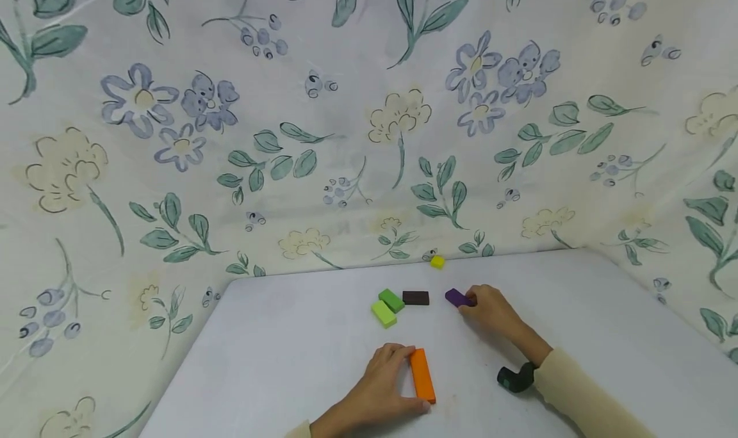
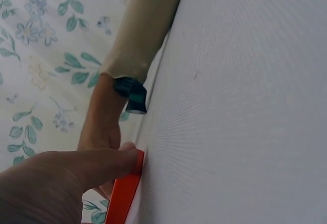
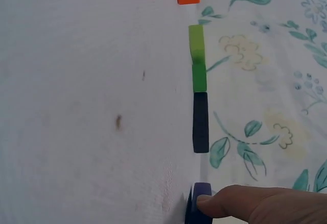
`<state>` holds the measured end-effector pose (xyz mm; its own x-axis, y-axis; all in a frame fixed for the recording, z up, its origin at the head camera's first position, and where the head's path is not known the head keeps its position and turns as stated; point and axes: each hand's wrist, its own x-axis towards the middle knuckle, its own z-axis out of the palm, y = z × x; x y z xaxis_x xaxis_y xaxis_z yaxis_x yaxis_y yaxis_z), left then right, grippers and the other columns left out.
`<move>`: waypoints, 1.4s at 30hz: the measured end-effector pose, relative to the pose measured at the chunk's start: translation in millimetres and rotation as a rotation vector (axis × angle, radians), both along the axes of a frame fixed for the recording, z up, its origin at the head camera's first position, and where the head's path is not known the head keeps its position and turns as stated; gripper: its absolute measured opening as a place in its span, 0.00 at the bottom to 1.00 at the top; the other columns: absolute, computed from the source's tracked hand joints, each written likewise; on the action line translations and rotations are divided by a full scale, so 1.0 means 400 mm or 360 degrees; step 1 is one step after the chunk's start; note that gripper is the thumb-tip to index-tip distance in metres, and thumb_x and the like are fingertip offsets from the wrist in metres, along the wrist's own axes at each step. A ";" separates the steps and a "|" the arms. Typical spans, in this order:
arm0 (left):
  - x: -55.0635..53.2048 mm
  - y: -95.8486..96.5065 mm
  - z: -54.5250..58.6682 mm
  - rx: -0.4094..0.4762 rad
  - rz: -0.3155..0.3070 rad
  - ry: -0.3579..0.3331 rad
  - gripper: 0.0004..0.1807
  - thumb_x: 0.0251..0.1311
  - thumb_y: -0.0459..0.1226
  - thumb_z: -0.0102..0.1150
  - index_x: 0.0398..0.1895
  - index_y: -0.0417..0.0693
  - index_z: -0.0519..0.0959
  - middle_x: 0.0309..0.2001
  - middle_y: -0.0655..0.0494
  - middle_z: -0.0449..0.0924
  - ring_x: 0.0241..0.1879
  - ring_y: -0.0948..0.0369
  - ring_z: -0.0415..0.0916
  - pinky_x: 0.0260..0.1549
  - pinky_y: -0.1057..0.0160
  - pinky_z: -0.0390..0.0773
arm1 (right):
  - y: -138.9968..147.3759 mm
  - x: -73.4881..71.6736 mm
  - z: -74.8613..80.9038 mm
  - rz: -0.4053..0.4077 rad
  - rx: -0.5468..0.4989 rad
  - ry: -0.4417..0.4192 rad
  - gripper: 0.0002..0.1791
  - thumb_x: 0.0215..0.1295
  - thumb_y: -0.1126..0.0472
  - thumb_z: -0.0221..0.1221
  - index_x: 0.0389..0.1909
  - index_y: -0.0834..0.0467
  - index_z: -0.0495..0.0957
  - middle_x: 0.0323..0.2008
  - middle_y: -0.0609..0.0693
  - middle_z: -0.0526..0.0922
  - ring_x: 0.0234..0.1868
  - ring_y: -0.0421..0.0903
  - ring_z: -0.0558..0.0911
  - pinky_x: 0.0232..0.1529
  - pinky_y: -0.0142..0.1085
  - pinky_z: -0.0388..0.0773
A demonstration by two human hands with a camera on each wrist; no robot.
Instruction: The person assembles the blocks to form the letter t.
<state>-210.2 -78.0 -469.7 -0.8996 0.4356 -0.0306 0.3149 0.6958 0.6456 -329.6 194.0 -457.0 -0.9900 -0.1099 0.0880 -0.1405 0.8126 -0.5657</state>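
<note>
On white table (image 1: 277, 348), I see left hand (image 1: 377, 387) pinching orange block (image 1: 423, 375) by ends; right hand (image 1: 492, 310) pinching purple block (image 1: 457, 297), right of brown block (image 1: 416, 298). Leftward slip might knock brown block.

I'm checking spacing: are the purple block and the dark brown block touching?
Apart: the head view shows white tabletop between the purple block and the dark brown block.

Left grip (image 1: 376, 387) holding orange block (image 1: 423, 376), right grip (image 1: 491, 309) pinching purple block (image 1: 457, 297)
</note>
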 end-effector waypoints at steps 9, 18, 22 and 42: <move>0.000 0.008 0.003 -0.0017 -0.0029 0.0009 0.47 0.46 0.62 0.72 0.70 0.60 0.67 0.61 0.59 0.65 0.61 0.57 0.64 0.63 0.47 0.73 | 0.057 -0.002 0.036 0.0136 -0.0066 -0.0076 0.18 0.62 0.62 0.66 0.49 0.66 0.79 0.41 0.55 0.82 0.41 0.48 0.79 0.42 0.41 0.83; -0.002 0.007 0.002 -0.0037 -0.0038 0.0029 0.45 0.49 0.63 0.69 0.69 0.57 0.69 0.63 0.59 0.64 0.62 0.58 0.63 0.63 0.48 0.74 | 0.068 0.016 0.106 0.0339 -0.0099 0.0051 0.16 0.62 0.61 0.67 0.48 0.62 0.79 0.39 0.51 0.81 0.39 0.45 0.77 0.44 0.38 0.83; -0.017 0.004 0.004 -0.0039 -0.0027 0.0076 0.45 0.50 0.64 0.68 0.70 0.57 0.69 0.63 0.60 0.64 0.62 0.60 0.63 0.64 0.50 0.74 | 0.043 0.020 0.123 0.0447 -0.0093 0.0149 0.14 0.62 0.62 0.68 0.47 0.60 0.80 0.39 0.50 0.81 0.39 0.44 0.78 0.46 0.38 0.84; -0.011 -0.004 -0.004 -0.0020 -0.0066 0.0246 0.46 0.54 0.62 0.66 0.71 0.47 0.69 0.64 0.54 0.67 0.63 0.56 0.66 0.63 0.53 0.74 | -0.038 0.069 0.110 0.0770 -0.0113 0.0254 0.15 0.61 0.61 0.68 0.48 0.58 0.82 0.42 0.48 0.81 0.39 0.40 0.80 0.47 0.43 0.85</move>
